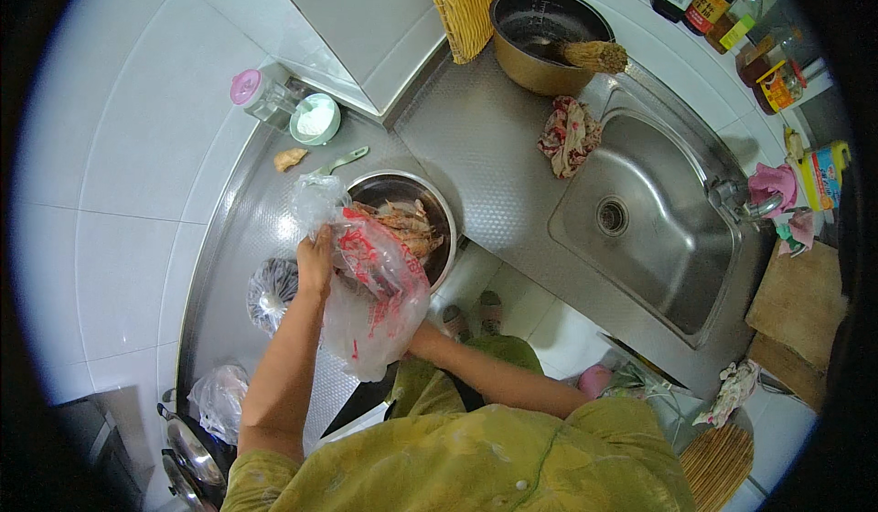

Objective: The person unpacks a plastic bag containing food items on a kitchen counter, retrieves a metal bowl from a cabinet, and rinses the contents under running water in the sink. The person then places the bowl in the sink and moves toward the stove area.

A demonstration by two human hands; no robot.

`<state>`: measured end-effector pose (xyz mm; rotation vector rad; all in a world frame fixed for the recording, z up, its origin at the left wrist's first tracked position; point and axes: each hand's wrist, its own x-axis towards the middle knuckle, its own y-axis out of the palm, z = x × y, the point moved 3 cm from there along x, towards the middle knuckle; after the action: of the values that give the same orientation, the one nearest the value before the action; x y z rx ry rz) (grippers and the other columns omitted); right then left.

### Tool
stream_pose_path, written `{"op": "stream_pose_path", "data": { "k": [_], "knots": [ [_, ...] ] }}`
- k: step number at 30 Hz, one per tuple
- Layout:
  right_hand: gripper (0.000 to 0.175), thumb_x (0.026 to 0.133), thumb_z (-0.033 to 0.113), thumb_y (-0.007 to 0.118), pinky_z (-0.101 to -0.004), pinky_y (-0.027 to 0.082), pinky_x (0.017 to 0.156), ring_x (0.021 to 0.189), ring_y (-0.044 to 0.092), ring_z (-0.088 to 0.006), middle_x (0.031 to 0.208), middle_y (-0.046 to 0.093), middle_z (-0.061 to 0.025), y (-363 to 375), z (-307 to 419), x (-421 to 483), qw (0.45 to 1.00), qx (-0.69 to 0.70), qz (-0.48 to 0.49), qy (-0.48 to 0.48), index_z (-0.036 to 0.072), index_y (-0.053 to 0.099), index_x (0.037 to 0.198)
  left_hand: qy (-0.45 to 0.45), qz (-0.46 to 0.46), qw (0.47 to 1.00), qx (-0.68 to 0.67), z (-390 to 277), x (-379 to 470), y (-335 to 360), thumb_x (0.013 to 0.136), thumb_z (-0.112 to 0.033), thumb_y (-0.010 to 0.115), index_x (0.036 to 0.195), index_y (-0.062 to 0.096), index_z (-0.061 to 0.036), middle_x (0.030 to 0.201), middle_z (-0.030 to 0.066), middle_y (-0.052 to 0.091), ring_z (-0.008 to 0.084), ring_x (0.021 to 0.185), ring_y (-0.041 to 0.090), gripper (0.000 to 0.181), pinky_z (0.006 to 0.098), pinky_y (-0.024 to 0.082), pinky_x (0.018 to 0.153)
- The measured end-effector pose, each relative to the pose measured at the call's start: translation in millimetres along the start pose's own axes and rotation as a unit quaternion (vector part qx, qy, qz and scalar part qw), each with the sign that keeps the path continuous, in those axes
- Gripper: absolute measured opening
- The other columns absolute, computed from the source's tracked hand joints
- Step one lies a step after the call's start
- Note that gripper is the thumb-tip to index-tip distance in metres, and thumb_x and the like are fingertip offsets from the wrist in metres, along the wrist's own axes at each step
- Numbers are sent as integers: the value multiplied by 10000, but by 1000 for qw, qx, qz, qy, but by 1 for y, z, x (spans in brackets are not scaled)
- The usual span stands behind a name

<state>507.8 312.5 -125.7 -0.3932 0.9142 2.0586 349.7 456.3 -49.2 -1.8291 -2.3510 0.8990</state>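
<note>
A translucent plastic bag with red print (384, 272) is tilted over the near left part of a round metal bowl (449, 217). My left hand (315, 260) grips the bag's upper left side. My right hand (420, 342) is at the bag's lower right edge, its fingers mostly hidden behind the plastic. Inside the bowl lie several brownish pieces of food (408, 227), perhaps dried fish. A knotted bag of dark contents (271, 296) rests beside my left forearm. Beyond the bowl are a light green spoon or spatula (343, 161) and a piece of ginger (290, 159).
A green bowl of white powder (315, 120) stands near a pink-lidded jar (264, 97). At right is a steel sink (651, 224), with a crumpled cloth (568, 136) on its edge. A deep pot (542, 76) with a bristle brush (595, 55) stands behind.
</note>
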Motion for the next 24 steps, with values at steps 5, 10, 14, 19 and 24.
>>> {"op": "stream_pose_path", "data": {
  "k": [5, 10, 14, 19, 24],
  "knots": [
    [362, 824, 299, 538, -320, 499, 468, 566, 608, -206, 744, 606, -134, -39, 38, -27, 962, 180, -201, 47, -55, 558, 898, 176, -50, 966, 181, -22, -9, 1, 877, -191, 499, 896, 574, 57, 798, 214, 609, 359, 703, 571, 260, 376, 442, 658],
    [338, 823, 209, 522, -323, 500, 420, 467, 593, -220, 640, 595, -157, -57, 27, 4, 935, 200, -285, -64, -115, 552, 729, 256, -23, 921, 293, -49, -9, 7, 833, -125, 525, 930, 574, 42, 830, 278, 574, 439, 769, 547, 200, 438, 442, 674],
    [272, 820, 162, 507, -326, 511, 439, 467, 590, -221, 634, 594, -148, -70, 28, -25, 924, 171, -331, -82, -95, 555, 745, 331, -14, 908, 258, -66, 1, 15, 817, -102, 539, 918, 574, 43, 819, 275, 576, 441, 758, 548, 180, 449, 440, 673],
    [244, 819, 152, 534, -308, 518, 459, 522, 595, -214, 729, 605, -158, -98, 23, -60, 913, 191, -345, -105, -87, 544, 867, 401, 117, 847, 329, -120, 2, 46, 771, -58, 566, 967, 581, 36, 817, 276, 580, 416, 755, 568, 218, 432, 449, 679],
    [242, 835, 136, 519, -296, 517, 434, 527, 596, -215, 688, 589, -146, -109, 36, -123, 879, 259, -366, -162, -105, 522, 863, 512, 144, 698, 479, -197, -52, 99, 697, -6, 539, 889, 596, -16, 707, 227, 586, 409, 684, 580, 201, 468, 468, 623]
  ]
}}
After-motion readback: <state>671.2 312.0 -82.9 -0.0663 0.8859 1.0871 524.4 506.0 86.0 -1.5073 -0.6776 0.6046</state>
